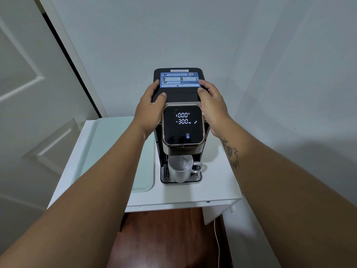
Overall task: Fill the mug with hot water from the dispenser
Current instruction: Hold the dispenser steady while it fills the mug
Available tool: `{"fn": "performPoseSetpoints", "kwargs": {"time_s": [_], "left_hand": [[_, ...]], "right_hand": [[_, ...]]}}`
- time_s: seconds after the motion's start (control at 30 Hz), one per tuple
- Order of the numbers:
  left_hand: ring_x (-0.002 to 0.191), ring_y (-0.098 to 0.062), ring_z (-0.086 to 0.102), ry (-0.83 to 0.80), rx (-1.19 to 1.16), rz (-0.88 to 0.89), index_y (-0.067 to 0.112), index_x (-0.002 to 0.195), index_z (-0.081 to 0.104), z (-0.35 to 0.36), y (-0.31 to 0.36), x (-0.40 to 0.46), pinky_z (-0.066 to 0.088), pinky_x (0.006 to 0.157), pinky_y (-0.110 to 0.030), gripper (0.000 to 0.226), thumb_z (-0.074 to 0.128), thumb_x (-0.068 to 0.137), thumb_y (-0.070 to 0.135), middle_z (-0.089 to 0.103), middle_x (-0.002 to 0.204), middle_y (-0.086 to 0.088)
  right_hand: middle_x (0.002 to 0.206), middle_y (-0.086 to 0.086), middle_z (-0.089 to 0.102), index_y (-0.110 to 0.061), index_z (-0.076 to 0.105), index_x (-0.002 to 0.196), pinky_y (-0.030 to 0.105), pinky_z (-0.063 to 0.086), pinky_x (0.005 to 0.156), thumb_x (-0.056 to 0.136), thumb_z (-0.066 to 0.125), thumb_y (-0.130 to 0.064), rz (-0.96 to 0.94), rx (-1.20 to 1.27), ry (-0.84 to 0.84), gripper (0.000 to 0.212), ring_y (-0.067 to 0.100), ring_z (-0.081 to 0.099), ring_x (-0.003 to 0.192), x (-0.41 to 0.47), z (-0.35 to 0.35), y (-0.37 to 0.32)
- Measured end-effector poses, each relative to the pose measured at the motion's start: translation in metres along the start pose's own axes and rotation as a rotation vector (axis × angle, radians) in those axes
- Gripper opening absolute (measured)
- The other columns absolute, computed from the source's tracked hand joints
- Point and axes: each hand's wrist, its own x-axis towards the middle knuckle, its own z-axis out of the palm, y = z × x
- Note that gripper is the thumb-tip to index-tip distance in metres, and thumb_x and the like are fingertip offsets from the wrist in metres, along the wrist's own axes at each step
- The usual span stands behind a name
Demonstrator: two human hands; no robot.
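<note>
Fingers (157, 88): both sets are being wrapped around the sides of the dispenser (181, 97), clamped on its black top.
Left hand (152, 105): being pressed to the left flank.
Right hand (211, 105): being pressed to the right flank.
Mug (180, 170): being kept on the drip tray (166, 174), under the spout, well below the fingers, untouched.
Bench (193, 192): being used to carry the dispenser.

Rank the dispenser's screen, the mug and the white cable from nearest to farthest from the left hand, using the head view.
1. Screen: right beside the left hand, which grips the dispenser at its left edge.
2. Mug: lower down, under the spout on the drip tray.
3. White cable: farthest, hanging below the table's right side.
</note>
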Motion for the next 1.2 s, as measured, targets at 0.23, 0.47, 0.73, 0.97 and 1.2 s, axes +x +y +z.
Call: {"fn": "performPoseSetpoints", "kwargs": {"time_s": [0.23, 0.47, 0.73, 0.97, 1.2], "left_hand": [[0.111, -0.007, 0.058, 0.005, -0.013, 0.001, 0.033, 0.147, 0.040, 0.0006, 0.0012, -0.0002, 0.047, 0.070, -0.003, 0.046, 0.046, 0.102, 0.025, 0.053, 0.137, 0.008], [0.122, -0.011, 0.055, 0.007, -0.013, 0.011, 0.032, 0.147, 0.040, 0.0003, -0.0018, 0.0015, 0.046, 0.086, -0.012, 0.046, 0.047, 0.101, 0.025, 0.050, 0.143, 0.006], [0.120, -0.012, 0.057, 0.012, -0.010, 0.011, 0.033, 0.146, 0.041, 0.0002, -0.0010, 0.0007, 0.051, 0.094, -0.022, 0.045, 0.046, 0.101, 0.026, 0.052, 0.141, 0.006], [0.126, -0.014, 0.054, 0.013, -0.001, 0.012, 0.035, 0.145, 0.042, 0.0000, -0.0026, 0.0014, 0.046, 0.106, -0.033, 0.047, 0.048, 0.100, 0.028, 0.050, 0.144, 0.005], [0.125, -0.012, 0.054, 0.006, -0.002, 0.016, 0.033, 0.146, 0.040, 0.0002, -0.0024, 0.0019, 0.047, 0.091, -0.016, 0.046, 0.046, 0.101, 0.027, 0.050, 0.144, 0.006]], "right_hand": [[0.130, 0.000, 0.072, -0.028, 0.063, 0.137, 0.034, 0.061, 0.097, 0.105, 0.050, -0.025, 0.005, 0.019, -0.001, 0.034, 0.020, 0.072, 0.117, 0.0002, -0.0004, -0.0002], [0.131, -0.003, 0.071, -0.031, 0.064, 0.136, 0.042, 0.057, 0.105, 0.104, 0.051, -0.027, -0.004, -0.010, 0.009, 0.034, 0.019, 0.070, 0.119, -0.0010, 0.0003, 0.0003], [0.130, -0.003, 0.071, -0.032, 0.064, 0.134, 0.043, 0.056, 0.107, 0.103, 0.051, -0.028, -0.007, -0.017, 0.009, 0.033, 0.020, 0.071, 0.118, -0.0018, 0.0003, 0.0001], [0.129, -0.003, 0.072, -0.035, 0.064, 0.132, 0.045, 0.057, 0.106, 0.103, 0.051, -0.028, -0.004, -0.004, 0.011, 0.033, 0.021, 0.071, 0.118, -0.0027, 0.0002, -0.0010], [0.129, -0.002, 0.072, -0.031, 0.064, 0.134, 0.042, 0.057, 0.105, 0.104, 0.051, -0.026, 0.002, 0.004, 0.015, 0.034, 0.021, 0.071, 0.118, -0.0043, 0.0006, -0.0025]]}}
